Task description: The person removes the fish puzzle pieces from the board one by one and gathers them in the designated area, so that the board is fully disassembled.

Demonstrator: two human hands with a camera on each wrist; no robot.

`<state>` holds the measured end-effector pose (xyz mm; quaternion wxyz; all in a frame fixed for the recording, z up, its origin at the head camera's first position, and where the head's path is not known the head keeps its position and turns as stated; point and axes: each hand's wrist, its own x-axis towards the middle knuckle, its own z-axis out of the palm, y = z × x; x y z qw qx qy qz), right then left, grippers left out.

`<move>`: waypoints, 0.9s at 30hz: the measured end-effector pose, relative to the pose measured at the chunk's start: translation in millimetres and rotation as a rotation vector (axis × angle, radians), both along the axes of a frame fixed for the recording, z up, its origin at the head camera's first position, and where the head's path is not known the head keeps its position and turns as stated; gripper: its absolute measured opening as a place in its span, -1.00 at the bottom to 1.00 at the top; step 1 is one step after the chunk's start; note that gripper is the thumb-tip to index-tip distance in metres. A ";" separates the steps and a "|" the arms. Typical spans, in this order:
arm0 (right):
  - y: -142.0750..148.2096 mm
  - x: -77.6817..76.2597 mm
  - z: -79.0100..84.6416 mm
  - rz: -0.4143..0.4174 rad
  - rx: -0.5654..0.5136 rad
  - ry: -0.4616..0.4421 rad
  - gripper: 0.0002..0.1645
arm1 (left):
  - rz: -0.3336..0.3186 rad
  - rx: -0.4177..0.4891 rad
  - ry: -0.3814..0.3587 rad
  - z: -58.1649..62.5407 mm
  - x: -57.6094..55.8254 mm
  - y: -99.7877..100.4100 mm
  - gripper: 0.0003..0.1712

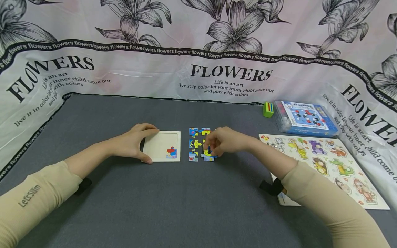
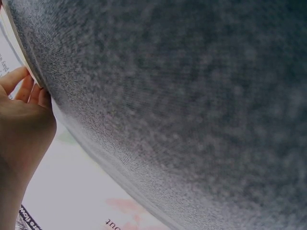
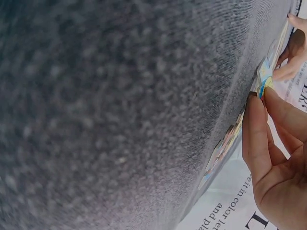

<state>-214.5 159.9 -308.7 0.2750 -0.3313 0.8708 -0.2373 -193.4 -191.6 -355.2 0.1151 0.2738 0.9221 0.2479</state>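
A shallow cream puzzle tray (image 1: 157, 146) lies on the table with one puzzle piece (image 1: 171, 152), blue with a red figure, in its lower right corner. My left hand (image 1: 133, 143) grips the tray's left side, thumb at the near edge and fingers at the far edge. To the tray's right lie several loose jigsaw pieces (image 1: 195, 144) in two columns. Over the right column, my right hand (image 1: 227, 140) pinches a blue and yellow puzzle piece (image 3: 265, 74) between thumb and fingertips. That hand partly hides the column beneath it.
On the right lies a white board (image 1: 330, 165) with animal pictures, partly under the right forearm. Behind it stand a clear blue-labelled plastic box (image 1: 307, 119) and a small green striped block (image 1: 268, 109). A flower-printed cloth (image 1: 139, 74) borders the grey table (image 1: 186, 199).
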 end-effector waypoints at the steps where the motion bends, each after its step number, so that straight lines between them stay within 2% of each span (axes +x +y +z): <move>1: -0.1 0.0 -0.1 0.000 0.000 0.003 -0.73 | 0.001 0.000 -0.001 0.1 0.1 0.1 0.19; 27: -3.5 -1.9 -5.0 -0.012 0.017 0.038 -0.76 | 0.004 0.002 0.004 0.6 -0.3 0.3 0.17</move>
